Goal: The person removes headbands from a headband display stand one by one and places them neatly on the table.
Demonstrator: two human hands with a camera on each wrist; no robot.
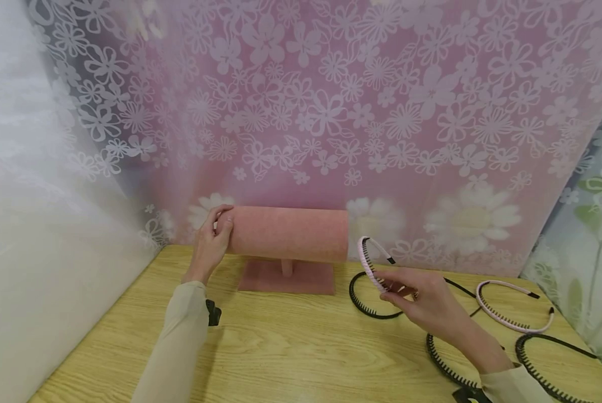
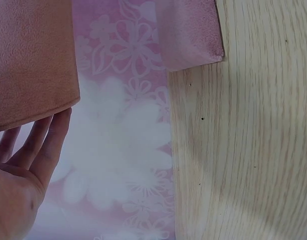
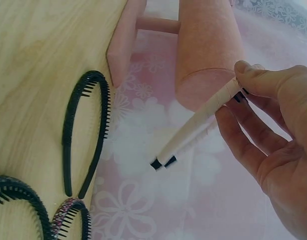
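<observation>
A pink velvety headband stand (image 1: 288,234), a padded roll on a post and flat base, stands near the back of the table. My left hand (image 1: 212,240) holds the roll's left end, thumb at the front and fingers over the top. In the left wrist view, the fingers (image 2: 51,145) reach behind the roll's edge. To the right of the roll, my right hand (image 1: 427,299) pinches a pale pink toothed headband (image 1: 364,260) above the table. In the right wrist view, that headband's black-tipped ends (image 3: 158,163) point away from the hand.
On the wooden table (image 1: 270,347) at right lie several black toothed headbands (image 1: 368,310) and another pale pink one (image 1: 502,320). A floral curtain (image 1: 331,112) hangs right behind the stand. White sheeting (image 1: 54,224) borders the left side.
</observation>
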